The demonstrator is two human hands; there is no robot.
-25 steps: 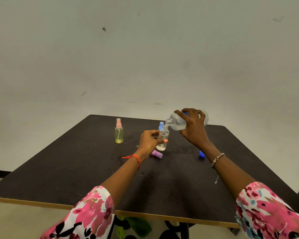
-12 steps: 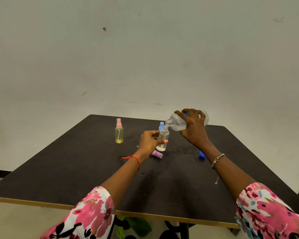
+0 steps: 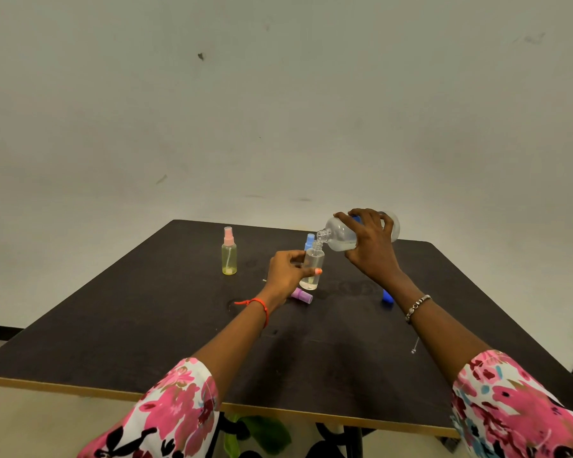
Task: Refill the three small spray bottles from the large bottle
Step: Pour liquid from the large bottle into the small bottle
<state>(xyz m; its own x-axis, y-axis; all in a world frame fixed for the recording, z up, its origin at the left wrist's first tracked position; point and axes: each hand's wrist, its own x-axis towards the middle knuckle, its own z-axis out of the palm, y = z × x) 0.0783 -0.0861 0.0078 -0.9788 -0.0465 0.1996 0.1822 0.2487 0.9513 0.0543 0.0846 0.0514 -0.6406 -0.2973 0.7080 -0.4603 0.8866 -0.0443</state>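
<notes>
My right hand (image 3: 371,249) grips the large clear bottle (image 3: 339,238), tipped on its side with its open neck over the mouth of a small clear uncapped bottle (image 3: 312,271). My left hand (image 3: 286,274) holds that small bottle upright on the dark table (image 3: 146,309); it has a little liquid at the bottom. A small bottle with a blue spray top (image 3: 309,241) stands just behind it, mostly hidden. Another small bottle, yellowish with a pink spray top (image 3: 229,256), stands to the left.
A purple spray top (image 3: 301,295) lies on the table just in front of the held bottle. A blue cap (image 3: 387,297) lies to the right, under my right forearm. A thin pin-like object (image 3: 414,346) lies near the right side. The table's far edge meets a pale wall.
</notes>
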